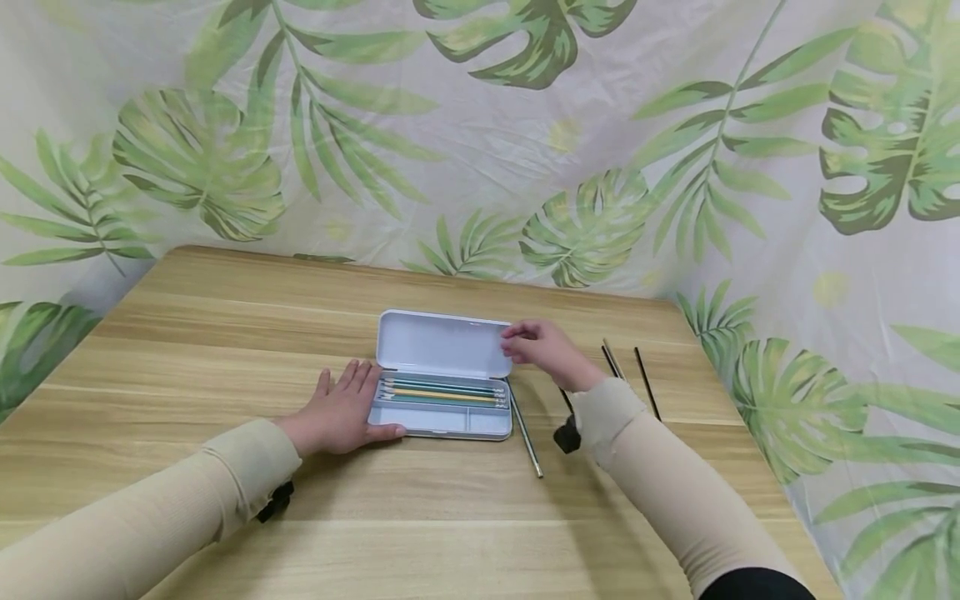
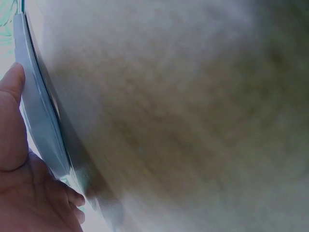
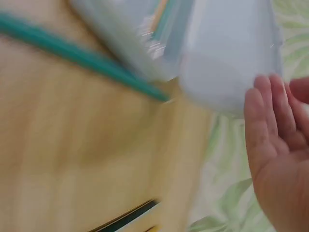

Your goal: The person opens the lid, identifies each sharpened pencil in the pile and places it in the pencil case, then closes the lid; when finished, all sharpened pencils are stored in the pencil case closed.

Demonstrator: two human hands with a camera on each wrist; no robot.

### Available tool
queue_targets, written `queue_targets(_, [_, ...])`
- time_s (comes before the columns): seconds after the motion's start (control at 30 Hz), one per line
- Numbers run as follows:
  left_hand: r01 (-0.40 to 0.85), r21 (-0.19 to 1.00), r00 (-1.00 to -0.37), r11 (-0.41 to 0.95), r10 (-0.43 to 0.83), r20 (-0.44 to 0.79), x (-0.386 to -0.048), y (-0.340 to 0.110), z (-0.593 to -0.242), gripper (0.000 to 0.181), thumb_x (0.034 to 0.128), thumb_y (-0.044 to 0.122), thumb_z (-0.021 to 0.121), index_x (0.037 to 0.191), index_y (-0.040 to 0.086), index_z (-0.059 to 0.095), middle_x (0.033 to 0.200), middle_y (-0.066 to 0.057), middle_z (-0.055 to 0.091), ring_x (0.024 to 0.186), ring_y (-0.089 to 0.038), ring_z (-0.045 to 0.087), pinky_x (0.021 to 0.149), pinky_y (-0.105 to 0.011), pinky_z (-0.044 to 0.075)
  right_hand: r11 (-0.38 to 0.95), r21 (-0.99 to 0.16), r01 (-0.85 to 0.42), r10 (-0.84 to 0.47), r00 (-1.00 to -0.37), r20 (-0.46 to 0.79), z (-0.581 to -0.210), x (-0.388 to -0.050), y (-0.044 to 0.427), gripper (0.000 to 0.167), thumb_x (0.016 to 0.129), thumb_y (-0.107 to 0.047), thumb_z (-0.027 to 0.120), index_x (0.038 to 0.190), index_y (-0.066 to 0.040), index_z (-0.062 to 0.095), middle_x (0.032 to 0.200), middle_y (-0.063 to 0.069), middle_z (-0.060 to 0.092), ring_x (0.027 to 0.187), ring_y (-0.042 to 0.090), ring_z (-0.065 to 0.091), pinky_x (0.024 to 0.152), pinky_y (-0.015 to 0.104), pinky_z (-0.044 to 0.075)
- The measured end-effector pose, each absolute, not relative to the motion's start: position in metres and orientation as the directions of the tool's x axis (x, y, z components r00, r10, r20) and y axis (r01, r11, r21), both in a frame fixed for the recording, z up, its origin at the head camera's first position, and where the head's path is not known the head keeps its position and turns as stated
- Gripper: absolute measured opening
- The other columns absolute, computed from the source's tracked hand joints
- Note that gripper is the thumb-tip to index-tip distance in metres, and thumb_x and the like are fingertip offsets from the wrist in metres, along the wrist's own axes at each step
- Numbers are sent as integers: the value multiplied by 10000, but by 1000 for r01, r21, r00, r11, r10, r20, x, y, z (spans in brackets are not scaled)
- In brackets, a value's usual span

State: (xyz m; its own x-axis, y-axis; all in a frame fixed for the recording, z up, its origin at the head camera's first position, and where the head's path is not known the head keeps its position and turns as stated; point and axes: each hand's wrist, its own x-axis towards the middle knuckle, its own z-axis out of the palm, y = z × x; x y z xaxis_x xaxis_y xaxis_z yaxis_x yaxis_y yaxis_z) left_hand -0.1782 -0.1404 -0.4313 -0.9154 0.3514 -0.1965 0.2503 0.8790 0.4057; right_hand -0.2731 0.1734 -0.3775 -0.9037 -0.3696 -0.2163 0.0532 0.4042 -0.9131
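Note:
A pale grey-white pencil case [image 1: 418, 423] lies on the table with its lid [image 1: 442, 343] raised. Several green pencils and a yellow one [image 1: 442, 392] lie in its back compartment. My left hand [image 1: 341, 414] rests flat against the case's left end, fingers spread and thumb at the front edge. In the left wrist view the thumb [image 2: 12, 84] touches the case's side [image 2: 41, 106]. My right hand [image 1: 553, 350] is at the lid's right edge, and the right wrist view shows its fingers [image 3: 260, 121] fairly straight beside the lid, the thumb apart from them. Whether they touch it is unclear.
A green pencil [image 1: 527, 433] lies along the case's right side. Farther right are several dark pencils [image 1: 647, 383], partly behind the right forearm. Leaf-patterned cloth [image 1: 480, 150] hangs behind the wooden table [image 1: 225, 333].

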Motion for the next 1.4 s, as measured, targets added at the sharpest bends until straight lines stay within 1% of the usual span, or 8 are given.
queue_targets(0.13, [259,396,-915,881,355,-191,-179,-142,-432,1118,941,657,627,1558,-163,184,1609,-402,172,1507,-556,89,1138,-757,15,369,-913,171,-271,-920,-282,-393,-264,197,314,1026,-33,579,1293,130,545,1261,271,610,1151,338,637,1025,465,504])
queue_targets(0.3, [260,393,-915,882,355,-192,-181,-142,-436,1137,935,686,611,1565,-153,174,1612,-399,166,1509,-553,82,1138,-756,12,364,-895,260,-222,-908,-354,-416,-255,212,333,996,3,615,1295,129,542,1228,242,630,1047,261,660,930,374,554])
queue_targets(0.47, [257,401,-914,879,356,-196,-181,-141,-436,1140,933,684,616,1565,-153,170,1610,-403,163,1509,-554,77,1137,-756,6,400,-872,283,-210,-897,-388,-429,-248,212,375,939,52,686,1295,96,576,1192,187,646,985,190,641,852,290,570])
queue_targets(0.57, [255,401,-915,880,354,-195,-181,-142,-436,1138,933,685,616,1565,-151,172,1611,-403,161,1509,-555,76,1137,-756,6,472,-845,252,-205,-901,-383,-430,-246,208,386,906,46,723,1272,66,604,1152,150,637,977,189,612,830,259,554])
queue_targets(0.83, [258,399,-915,880,355,-193,-181,-142,-437,1136,932,679,623,1566,-149,172,1606,-406,170,1507,-558,82,1136,-758,8,598,-789,142,-217,-919,-330,-429,-245,199,322,847,35,769,1140,50,635,957,80,583,841,169,566,717,239,532])
queue_targets(0.93, [260,398,-914,880,357,-192,-180,-142,-436,1137,932,678,623,1564,-151,172,1605,-407,173,1507,-558,84,1135,-760,12,641,-759,116,-209,-925,-318,-427,-245,197,332,840,15,777,1143,47,644,961,89,604,835,182,585,720,260,539])
queue_targets(1.17, [258,407,-912,876,360,-198,-181,-141,-436,1134,934,674,626,1565,-151,171,1607,-405,173,1508,-557,83,1134,-760,12,802,-597,22,-165,-952,-256,-428,-249,198,363,829,-22,733,1179,37,661,999,90,659,893,205,610,761,302,522])
queue_targets(1.4, [256,401,-916,879,353,-191,-181,-141,-436,1133,928,674,634,1564,-146,181,1605,-402,185,1507,-555,97,1136,-760,24,815,-578,31,-149,-954,-261,-429,-256,201,334,863,7,670,1192,64,672,1032,113,679,942,230,625,823,341,541])
